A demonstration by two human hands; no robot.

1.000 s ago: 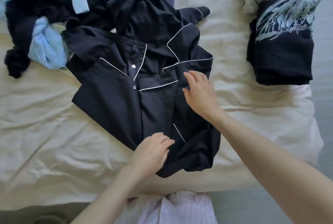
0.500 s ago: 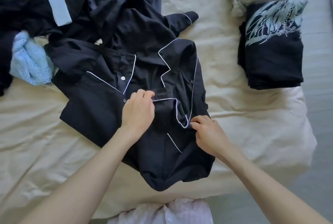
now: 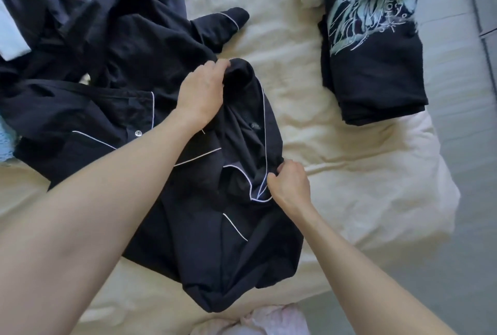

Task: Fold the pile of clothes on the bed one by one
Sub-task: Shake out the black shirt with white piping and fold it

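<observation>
A dark navy pajama shirt point(image 3: 215, 254) with white piping lies crumpled across the middle of the cream bed point(image 3: 349, 186). My left hand point(image 3: 200, 92) grips a bunched fold of the shirt near its collar. My right hand point(image 3: 289, 186) pinches the piped front edge lower down on the right side. One piped sleeve cuff point(image 3: 226, 22) sticks out behind the shirt. A pile of other dark clothes point(image 3: 80, 11) lies at the upper left, touching the shirt.
A folded black garment with a pale blue print point(image 3: 373, 52) sits at the right of the bed. A light blue knit piece point(image 3: 6, 143) shows at the left edge. Pale pink fabric point(image 3: 258, 321) lies at the bottom. The bed's right edge drops to grey floor point(image 3: 478, 146).
My left hand moved up from the chest placket to the collar area and took a fold of cloth. My right hand still pinches the piped edge, which is drawn out to the right.
</observation>
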